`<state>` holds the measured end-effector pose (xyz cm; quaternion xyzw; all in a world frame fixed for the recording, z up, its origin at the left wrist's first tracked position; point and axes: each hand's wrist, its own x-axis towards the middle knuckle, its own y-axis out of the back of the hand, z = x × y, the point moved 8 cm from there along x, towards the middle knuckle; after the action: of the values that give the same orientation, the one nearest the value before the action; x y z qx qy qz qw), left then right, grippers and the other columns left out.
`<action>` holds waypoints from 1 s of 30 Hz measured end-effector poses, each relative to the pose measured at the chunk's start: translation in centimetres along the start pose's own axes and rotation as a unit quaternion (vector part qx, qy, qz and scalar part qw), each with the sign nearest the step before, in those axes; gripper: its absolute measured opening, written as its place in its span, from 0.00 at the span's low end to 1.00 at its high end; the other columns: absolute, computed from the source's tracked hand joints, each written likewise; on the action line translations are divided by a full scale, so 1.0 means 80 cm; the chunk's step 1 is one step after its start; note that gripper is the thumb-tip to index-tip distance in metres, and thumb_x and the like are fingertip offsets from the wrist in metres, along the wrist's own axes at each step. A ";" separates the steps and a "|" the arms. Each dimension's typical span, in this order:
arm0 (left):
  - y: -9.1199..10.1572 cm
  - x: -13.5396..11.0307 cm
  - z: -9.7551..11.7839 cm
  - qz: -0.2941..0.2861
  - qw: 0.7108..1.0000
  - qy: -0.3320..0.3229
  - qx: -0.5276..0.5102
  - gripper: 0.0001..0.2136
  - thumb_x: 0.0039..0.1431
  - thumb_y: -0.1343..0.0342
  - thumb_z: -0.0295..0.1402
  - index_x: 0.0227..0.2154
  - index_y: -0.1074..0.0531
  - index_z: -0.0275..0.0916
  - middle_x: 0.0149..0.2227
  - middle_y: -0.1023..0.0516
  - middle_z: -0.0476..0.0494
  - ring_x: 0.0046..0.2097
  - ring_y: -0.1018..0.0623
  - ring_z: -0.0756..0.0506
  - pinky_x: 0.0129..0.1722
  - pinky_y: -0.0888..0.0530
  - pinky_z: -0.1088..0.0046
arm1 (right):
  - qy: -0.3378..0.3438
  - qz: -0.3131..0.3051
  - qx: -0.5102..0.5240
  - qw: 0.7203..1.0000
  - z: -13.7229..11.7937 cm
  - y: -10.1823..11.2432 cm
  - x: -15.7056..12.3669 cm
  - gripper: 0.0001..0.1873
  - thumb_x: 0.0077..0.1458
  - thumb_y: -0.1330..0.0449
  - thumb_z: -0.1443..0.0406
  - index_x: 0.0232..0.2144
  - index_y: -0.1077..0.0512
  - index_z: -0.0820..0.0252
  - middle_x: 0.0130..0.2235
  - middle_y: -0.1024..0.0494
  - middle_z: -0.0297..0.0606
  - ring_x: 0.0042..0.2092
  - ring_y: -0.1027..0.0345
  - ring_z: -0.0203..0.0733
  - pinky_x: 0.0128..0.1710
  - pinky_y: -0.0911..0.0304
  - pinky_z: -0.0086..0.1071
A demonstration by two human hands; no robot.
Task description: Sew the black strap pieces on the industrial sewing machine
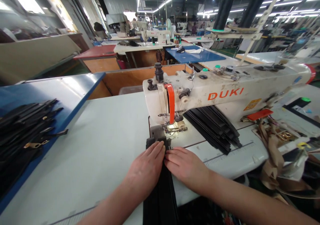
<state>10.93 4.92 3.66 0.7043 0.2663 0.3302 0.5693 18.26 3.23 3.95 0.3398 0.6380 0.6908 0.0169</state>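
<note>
My left hand (147,166) lies flat with fingers stretched out on a black strip of material (160,195) that runs from the table's near edge up to the presser foot (172,129) of a white DUKI sewing machine (225,92). My right hand (185,165) rests flat beside it on the strip's right edge, fingertips touching those of the left hand just before the needle. Neither hand grips anything.
A stack of black strips (215,126) lies under the machine arm. A pile of black zippers (25,131) sits on the blue side table (80,85) at the left. Brown straps and buckles (277,148) clutter the right. Thread cones (223,8) stand behind the machine.
</note>
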 end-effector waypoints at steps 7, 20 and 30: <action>0.008 0.011 0.001 0.049 0.999 -0.006 0.005 0.17 0.60 0.59 0.22 0.47 0.29 0.26 0.49 0.25 0.30 0.53 0.26 0.40 0.50 0.26 0.64 | 0.037 -0.006 -0.012 0.999 0.013 0.001 0.009 0.09 0.62 0.48 0.72 0.35 0.27 0.66 0.42 0.23 0.44 0.44 0.31 0.44 0.51 0.37 0.38; 0.010 0.036 -0.010 0.116 0.993 -0.018 -0.007 0.17 0.62 0.60 0.22 0.44 0.27 0.25 0.45 0.23 0.30 0.50 0.25 0.40 0.52 0.28 0.64 | 0.039 -0.008 -0.015 0.999 0.045 -0.005 0.018 0.09 0.61 0.47 0.72 0.33 0.27 0.64 0.40 0.22 0.43 0.43 0.30 0.43 0.52 0.37 0.36; 0.008 0.041 -0.020 0.136 0.990 -0.014 -0.028 0.17 0.64 0.60 0.23 0.44 0.27 0.26 0.44 0.22 0.31 0.50 0.25 0.41 0.52 0.27 0.65 | 0.026 -0.020 -0.022 0.999 0.054 -0.009 0.025 0.08 0.61 0.46 0.72 0.33 0.27 0.64 0.40 0.23 0.42 0.43 0.30 0.43 0.52 0.38 0.35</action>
<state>11.78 8.26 5.05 0.7224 0.1508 0.4023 0.5418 18.51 8.05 4.03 0.3083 0.6300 0.7125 0.0215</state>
